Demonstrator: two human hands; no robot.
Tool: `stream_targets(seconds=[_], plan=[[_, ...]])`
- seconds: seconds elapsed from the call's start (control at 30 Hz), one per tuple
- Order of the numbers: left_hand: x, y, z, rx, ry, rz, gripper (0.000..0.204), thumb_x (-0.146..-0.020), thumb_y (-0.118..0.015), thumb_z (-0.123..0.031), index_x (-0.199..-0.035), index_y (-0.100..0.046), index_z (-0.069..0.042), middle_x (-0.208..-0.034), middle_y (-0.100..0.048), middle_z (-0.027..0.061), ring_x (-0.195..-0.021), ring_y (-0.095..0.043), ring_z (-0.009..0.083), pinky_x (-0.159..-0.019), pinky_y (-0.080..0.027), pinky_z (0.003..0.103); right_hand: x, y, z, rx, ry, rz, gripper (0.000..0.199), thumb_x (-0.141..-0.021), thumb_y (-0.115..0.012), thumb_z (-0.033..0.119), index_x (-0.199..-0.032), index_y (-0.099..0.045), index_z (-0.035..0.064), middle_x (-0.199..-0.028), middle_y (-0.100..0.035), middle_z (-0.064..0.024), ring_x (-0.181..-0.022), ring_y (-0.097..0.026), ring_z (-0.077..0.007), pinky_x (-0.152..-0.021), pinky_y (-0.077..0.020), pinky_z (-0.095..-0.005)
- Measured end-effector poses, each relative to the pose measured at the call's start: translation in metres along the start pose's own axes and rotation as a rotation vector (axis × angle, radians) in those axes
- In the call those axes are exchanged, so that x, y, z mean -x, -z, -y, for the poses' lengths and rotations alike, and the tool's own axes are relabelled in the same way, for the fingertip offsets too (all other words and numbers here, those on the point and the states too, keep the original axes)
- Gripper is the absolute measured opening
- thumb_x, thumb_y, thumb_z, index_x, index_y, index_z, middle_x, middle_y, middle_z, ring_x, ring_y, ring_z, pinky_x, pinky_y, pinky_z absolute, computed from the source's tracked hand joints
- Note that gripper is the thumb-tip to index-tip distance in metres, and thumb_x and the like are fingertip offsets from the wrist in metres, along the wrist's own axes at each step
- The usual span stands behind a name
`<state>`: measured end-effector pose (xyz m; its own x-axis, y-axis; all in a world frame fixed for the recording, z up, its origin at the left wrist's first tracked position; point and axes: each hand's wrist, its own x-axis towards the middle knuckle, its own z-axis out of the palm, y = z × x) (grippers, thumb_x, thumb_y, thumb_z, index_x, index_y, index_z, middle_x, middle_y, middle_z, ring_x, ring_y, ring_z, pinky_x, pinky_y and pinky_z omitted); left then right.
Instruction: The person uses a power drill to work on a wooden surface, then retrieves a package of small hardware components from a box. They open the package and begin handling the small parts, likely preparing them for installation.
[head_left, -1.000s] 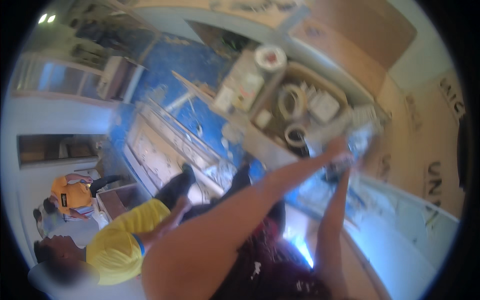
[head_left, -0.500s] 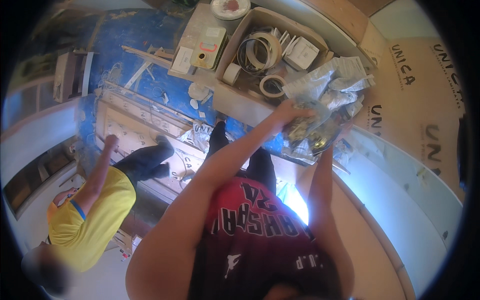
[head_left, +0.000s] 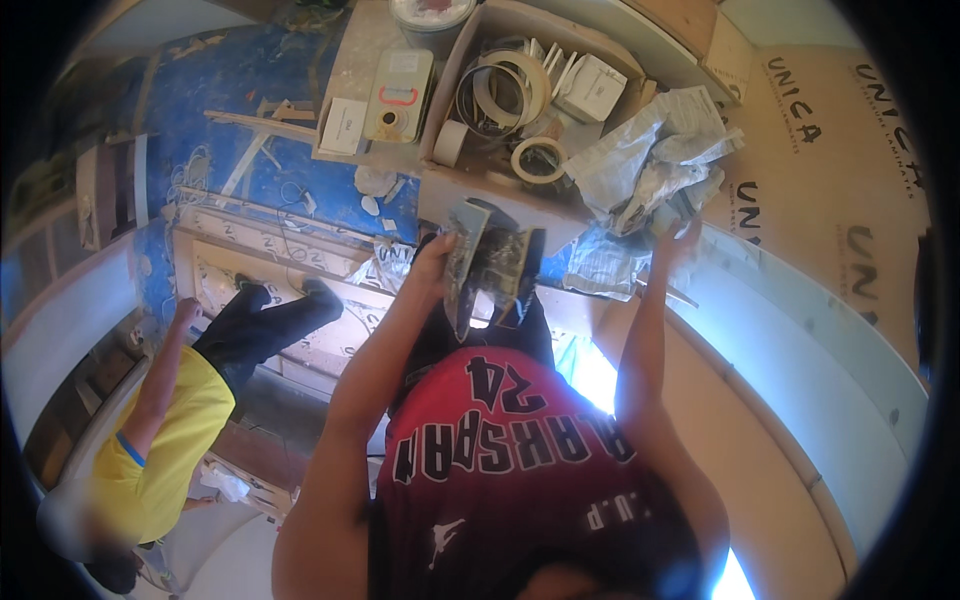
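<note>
My left hand (head_left: 437, 262) grips a flat packet of small dark parts in clear wrap (head_left: 488, 258), held upright just below the edge of a cardboard box. My right hand (head_left: 676, 243) reaches up with fingers spread against a heap of crumpled clear plastic bags (head_left: 655, 165) at the box's right end; whether it grips one I cannot tell. My red printed shirt (head_left: 510, 460) fills the lower middle of the view.
The cardboard box (head_left: 470, 190) holds tape rolls (head_left: 537, 158), coiled white strip (head_left: 500, 90) and small white boxes (head_left: 592, 88). A flat cardboard tray (head_left: 355, 60) with packets lies to its left. A person in a yellow shirt (head_left: 165, 440) crouches at lower left over a blue floor sheet (head_left: 250, 90).
My left hand has drawn back from the plastic bags toward me, now holding the packet. The view has tilted down, showing more of my shirt. The person in yellow stays at lower left.
</note>
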<state>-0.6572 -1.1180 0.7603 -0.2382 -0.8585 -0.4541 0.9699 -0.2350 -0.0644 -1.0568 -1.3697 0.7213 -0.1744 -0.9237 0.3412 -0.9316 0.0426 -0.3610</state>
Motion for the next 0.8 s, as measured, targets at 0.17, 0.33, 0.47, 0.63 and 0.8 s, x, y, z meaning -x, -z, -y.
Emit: stream_targets(seconds=[0.17, 0.33, 0.47, 0.63, 0.8], plan=[[0.022, 0.016, -0.025, -0.064, -0.143, 0.054, 0.062, -0.081, -0.079, -0.032, -0.131, -0.057, -0.003, -0.118, -0.068, 0.0141, -0.105, -0.069, 0.0292, -0.093, -0.058, 0.044, -0.005, 0.046, 0.109, -0.272, -0.019, -0.079, 0.037, -0.093, -0.064, 0.009, -0.129, -0.059, -0.0005, -0.120, -0.067, -0.0198, -0.108, -0.067, -0.0342, -0.093, -0.0524, -0.0423], [0.046, 0.020, -0.044, -0.056, -0.240, -0.089, 0.062, -0.083, -0.076, -0.037, -0.131, -0.058, -0.003, -0.119, -0.069, 0.0144, -0.106, -0.068, 0.0306, -0.095, -0.056, 0.046, 0.051, -0.006, 0.248, -0.698, 0.221, 0.692, 0.062, -0.091, -0.068, 0.012, -0.147, -0.043, 0.0038, -0.121, -0.066, -0.0256, -0.112, -0.066, -0.0391, -0.100, -0.0499, -0.0440], [0.064, 0.015, -0.055, -0.017, -0.338, -0.287, 0.064, -0.085, -0.075, -0.039, -0.134, -0.056, -0.003, -0.123, -0.067, 0.0140, -0.112, -0.065, 0.0323, -0.100, -0.052, 0.049, 0.066, -0.130, 0.306, -0.193, 0.140, 0.415, 0.091, -0.083, -0.077, 0.025, -0.150, -0.024, -0.0073, -0.132, -0.052, -0.0374, -0.124, -0.054, -0.0473, -0.108, -0.0423, -0.0490], [0.099, 0.016, -0.071, -0.089, -0.373, -0.320, 0.066, -0.086, -0.075, -0.039, -0.137, -0.054, -0.005, -0.129, -0.063, 0.0143, -0.117, -0.061, 0.0347, -0.103, -0.048, 0.050, 0.047, -0.147, 0.323, -0.248, -0.112, 0.514, 0.076, -0.076, -0.080, 0.030, -0.133, -0.046, -0.0061, -0.124, -0.058, -0.0287, -0.109, -0.061, -0.0460, -0.098, -0.0489, -0.0497], [0.121, 0.028, -0.083, -0.156, -0.320, -0.394, 0.065, -0.089, -0.070, -0.040, -0.140, -0.051, -0.004, -0.132, -0.062, 0.0146, -0.120, -0.061, 0.0328, -0.103, -0.049, 0.049, 0.044, -0.118, 0.390, -0.186, 0.085, 0.430, 0.051, -0.074, -0.080, 0.028, -0.110, -0.061, -0.0036, -0.121, -0.059, -0.0201, -0.098, -0.067, -0.0411, -0.083, -0.0568, -0.0488]])
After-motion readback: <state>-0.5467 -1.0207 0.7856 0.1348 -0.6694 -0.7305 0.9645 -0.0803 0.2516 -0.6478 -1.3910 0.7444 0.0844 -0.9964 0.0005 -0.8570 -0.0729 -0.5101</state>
